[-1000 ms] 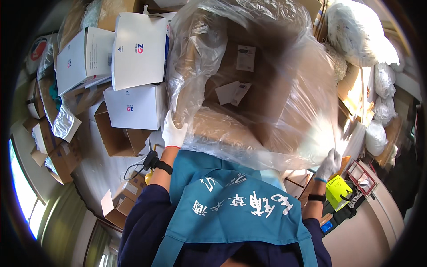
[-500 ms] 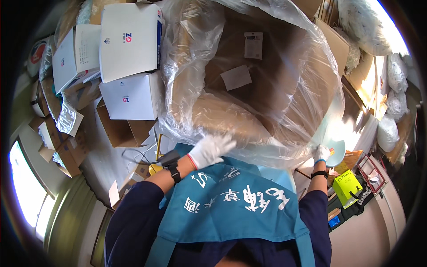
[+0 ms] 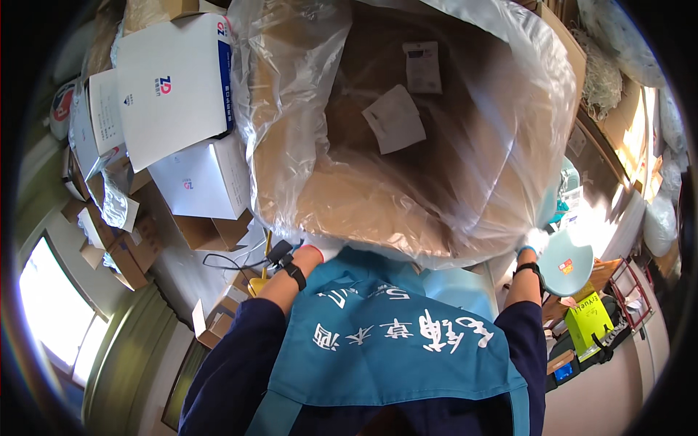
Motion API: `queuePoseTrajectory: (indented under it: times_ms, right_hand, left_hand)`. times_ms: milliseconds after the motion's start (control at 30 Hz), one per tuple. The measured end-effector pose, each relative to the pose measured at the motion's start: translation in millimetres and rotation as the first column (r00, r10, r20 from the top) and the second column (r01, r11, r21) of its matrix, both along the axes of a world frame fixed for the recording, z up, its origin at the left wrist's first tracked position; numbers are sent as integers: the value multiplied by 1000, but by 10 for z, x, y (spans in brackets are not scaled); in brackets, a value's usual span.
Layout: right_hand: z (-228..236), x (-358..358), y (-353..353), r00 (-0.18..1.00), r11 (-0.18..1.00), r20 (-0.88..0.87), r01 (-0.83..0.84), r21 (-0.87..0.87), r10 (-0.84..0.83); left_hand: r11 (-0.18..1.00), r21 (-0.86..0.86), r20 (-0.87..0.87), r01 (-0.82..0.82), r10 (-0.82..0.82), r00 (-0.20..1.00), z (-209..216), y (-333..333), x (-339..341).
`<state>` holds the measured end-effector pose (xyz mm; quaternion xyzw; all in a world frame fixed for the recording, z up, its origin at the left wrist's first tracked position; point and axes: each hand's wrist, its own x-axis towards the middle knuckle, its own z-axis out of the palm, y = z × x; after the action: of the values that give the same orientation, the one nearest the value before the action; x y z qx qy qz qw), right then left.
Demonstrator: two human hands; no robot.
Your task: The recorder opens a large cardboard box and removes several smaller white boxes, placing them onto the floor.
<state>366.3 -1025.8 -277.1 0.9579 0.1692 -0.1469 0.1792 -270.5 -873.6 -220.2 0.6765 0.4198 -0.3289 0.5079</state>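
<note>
A large cardboard box [image 3: 407, 203] stands open in front of me, lined with a clear plastic liner [image 3: 291, 94] that folds out over its rim. At its bottom lie a white paper sheet [image 3: 395, 120] and a small white printed packet [image 3: 423, 67]. My left hand [image 3: 325, 248], in a white glove, is at the near left rim; the plastic edge hides its fingers. By the near right corner, my right hand [image 3: 534, 240], also gloved, is closed on the liner's edge, its fingertips partly covered.
White printed cartons [image 3: 171, 87] are stacked left of the box, above an open brown carton [image 3: 207, 231]. To the right are a pale blue stool [image 3: 566, 263], a bright green bag [image 3: 590, 325] and a red metal frame [image 3: 631, 291]. Filled plastic bags [image 3: 660, 225] line the far right.
My left hand has gone from above the near flap down to the near left rim. My right hand stays at the right corner. The paper sheet inside has turned.
</note>
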Motion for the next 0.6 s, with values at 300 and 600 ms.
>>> queuePoseTrajectory:
  times_ms: [300, 600]
  right_hand:
    - [424, -85, -227, 967, 952, -198, -203, -228, 159]
    - [1637, -375, 816, 911, 946, -296, -221, 235, 287]
  left_hand:
    - [768, -553, 67, -322, 427, 902, 418, -143, 58]
    - [-655, -596, -700, -464, 707, -99, 405, -558, -405]
